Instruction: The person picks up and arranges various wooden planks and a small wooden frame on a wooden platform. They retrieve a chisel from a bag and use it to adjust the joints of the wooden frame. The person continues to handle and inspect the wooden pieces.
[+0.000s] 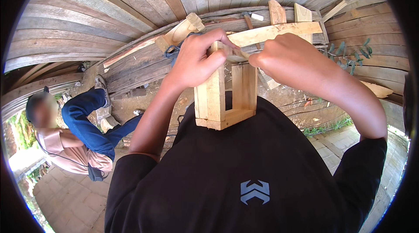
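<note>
A small open box frame of pale wood boards stands upright against the front of my black shirt. Its side opening shows, and a small dark nail-head-like spot marks its lower front edge. My left hand is closed over the top of the frame, thumb across its near upper corner. To the right, my right hand is closed in a fist at the frame's upper right edge. A thin, greyish-brown piece runs between the two hands; its kind and whatever sits inside the right fist are hidden.
Beyond my hands, a plank bench carries a hammer, a long pale board, upright wood offcuts and a wood block. Plank walls rise behind. A person in jeans sits at left. Leafy twigs stand at right.
</note>
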Demonstrator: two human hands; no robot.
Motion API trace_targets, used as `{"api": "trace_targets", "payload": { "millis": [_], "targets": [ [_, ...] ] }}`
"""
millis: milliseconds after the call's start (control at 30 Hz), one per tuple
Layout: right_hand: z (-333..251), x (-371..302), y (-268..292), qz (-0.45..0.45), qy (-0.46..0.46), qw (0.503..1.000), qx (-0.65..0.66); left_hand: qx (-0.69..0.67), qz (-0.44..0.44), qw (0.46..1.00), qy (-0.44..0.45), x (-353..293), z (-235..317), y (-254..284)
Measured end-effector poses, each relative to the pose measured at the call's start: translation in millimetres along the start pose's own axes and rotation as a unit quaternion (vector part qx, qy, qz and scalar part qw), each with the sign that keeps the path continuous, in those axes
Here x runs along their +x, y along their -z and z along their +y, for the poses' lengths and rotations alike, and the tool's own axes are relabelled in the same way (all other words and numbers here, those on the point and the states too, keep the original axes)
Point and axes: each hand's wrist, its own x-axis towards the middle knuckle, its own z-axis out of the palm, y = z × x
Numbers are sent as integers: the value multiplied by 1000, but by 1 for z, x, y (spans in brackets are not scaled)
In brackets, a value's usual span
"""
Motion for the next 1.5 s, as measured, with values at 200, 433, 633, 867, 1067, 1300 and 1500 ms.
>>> {"api": "trace_targets", "payload": {
  "millis": [200,433,633,867,1067,1300,1500],
  "targets": [
    [3,-5,27,-3,-28,999,36,-2,8,1000,-30,-5,3,1],
    [-3,-10,0,-18,-47,998,45,-32,8,999,-24,-6,0,-2],
    [3,-10,27,-36,-28,998,33,0,22,1000,-5,-9,-4,2],
    [3,-8,20,-30,-32,999,33,-50,-5,998,-45,0,7,-4],
    [6,-16,28,25,-17,999,41,10,-16,1000,2,1,7,1],
    [5,-5,20,-56,-43,996,46,-72,5,996,-58,8,7,-3],
    [5,-12,38,-62,-61,996,16,-27,-15,999,-6,15,1,3]
  ]
}}
